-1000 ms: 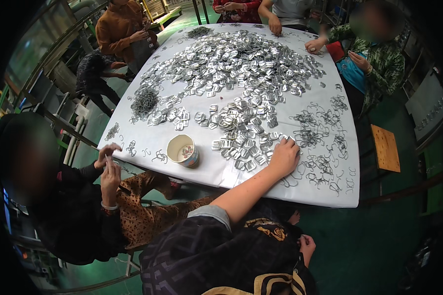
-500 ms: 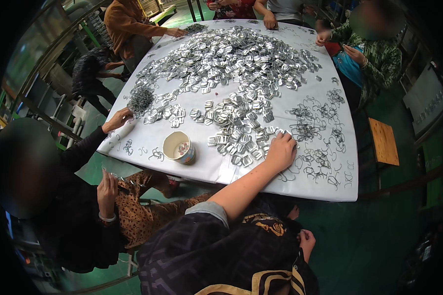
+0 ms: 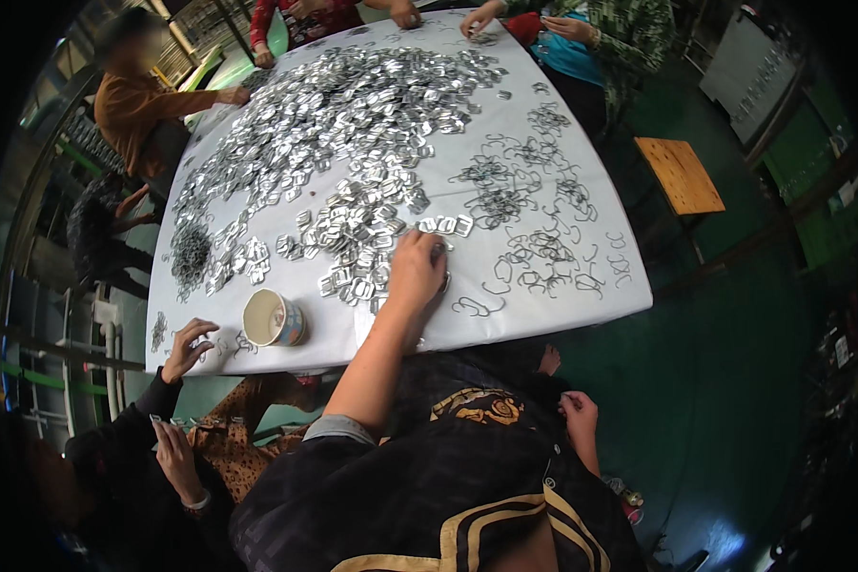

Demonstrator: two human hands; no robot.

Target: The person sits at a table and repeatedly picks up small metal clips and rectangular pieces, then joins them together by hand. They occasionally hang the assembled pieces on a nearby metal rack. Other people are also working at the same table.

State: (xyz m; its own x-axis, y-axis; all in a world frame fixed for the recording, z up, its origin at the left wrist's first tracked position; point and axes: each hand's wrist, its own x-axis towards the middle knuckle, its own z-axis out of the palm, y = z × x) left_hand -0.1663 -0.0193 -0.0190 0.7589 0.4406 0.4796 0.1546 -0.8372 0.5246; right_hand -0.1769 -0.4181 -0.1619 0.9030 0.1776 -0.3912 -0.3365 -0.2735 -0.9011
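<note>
My left hand [image 3: 416,272] rests palm down on the white table, at the near right edge of a small heap of silver metal buckles [image 3: 377,205]. Its fingers curl in and down; whatever lies under the fingertips is hidden. A short row of flat buckles [image 3: 446,226] lies just beyond the fingers. To the right are scattered bent wire hooks [image 3: 543,257], with a few loose ones [image 3: 477,305] near the table's front edge. Off the table, low beside my right side, my right hand [image 3: 580,419] is closed with its fingertips together; anything in them is too small to make out.
A large buckle mound [image 3: 343,95] covers the table's far part. A paper cup [image 3: 275,319] stands near the front left edge. At left, a co-worker's hand [image 3: 189,348] hovers by the edge; other people work along the far side. A wooden stool [image 3: 679,174] stands at right.
The view has swung to the right. My left hand stays by the small buckle heap, its fingers more curled. The left co-worker's hand has moved from the dark hook pile to the near edge.
</note>
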